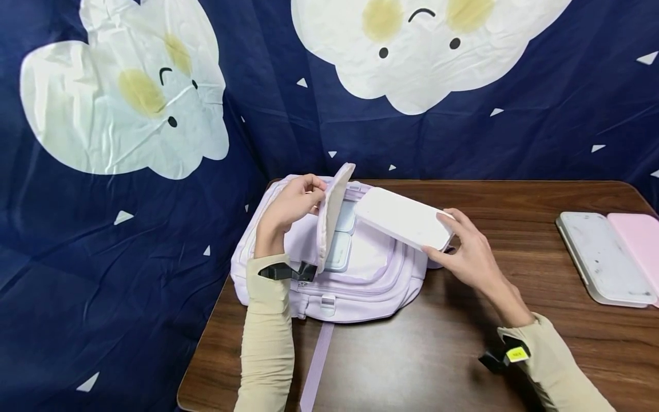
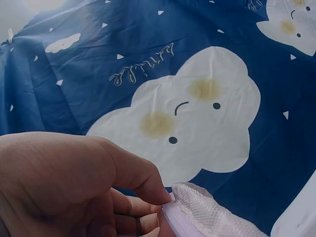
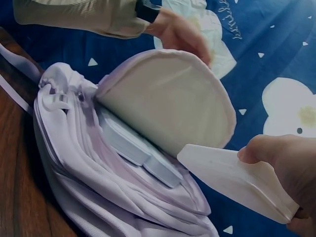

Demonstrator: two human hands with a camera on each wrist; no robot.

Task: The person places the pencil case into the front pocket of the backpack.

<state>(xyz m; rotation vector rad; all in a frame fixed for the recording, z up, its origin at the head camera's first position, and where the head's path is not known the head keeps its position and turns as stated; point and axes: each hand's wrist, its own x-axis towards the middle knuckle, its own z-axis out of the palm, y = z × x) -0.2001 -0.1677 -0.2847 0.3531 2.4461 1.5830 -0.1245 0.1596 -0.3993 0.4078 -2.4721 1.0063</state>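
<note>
A lilac backpack [image 1: 370, 252] lies on the table with its rounded front flap [image 3: 173, 98] lifted. My left hand [image 1: 293, 205] pinches the flap's edge between thumb and fingers, as the left wrist view shows close up. Inside the pocket sit pale blue boxes [image 1: 338, 250], side by side. My right hand [image 1: 471, 252] grips one end of a flat white case [image 1: 404, 217], thumb on one side and fingers on the other. The case's far end is tilted over the pocket opening, beside the blue boxes.
On the right of the wooden table [image 1: 515, 240] lie a white-grey case [image 1: 602, 257] and a pink case [image 1: 638, 240]. A lilac strap [image 1: 318, 366] trails toward the front edge. Behind and to the left hangs a navy cloth [image 1: 268, 68] with clouds.
</note>
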